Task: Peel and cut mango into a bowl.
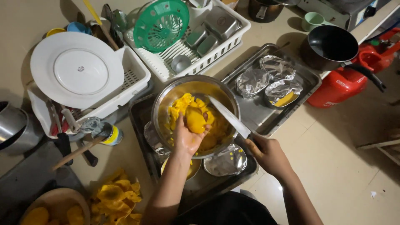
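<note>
My left hand (186, 137) holds a peeled yellow fruit piece (195, 119) over a steel bowl (166, 98) filled with several yellow chunks. A knife (228, 116) is gripped in my right hand (266, 153), its blade reaching across the bowl's rim toward the fruit. The bowl stands on a dark baking tray (139, 121) that also carries foil cups (227, 161).
A second metal tray (306, 75) with three foil cups lies at right. White dish racks (137, 77) hold a plate, a green strainer and steel tins. Yellow peels (116, 200) lie at lower left beside a wooden bowl. A black pan (329, 46) and red canister (341, 85) sit at right.
</note>
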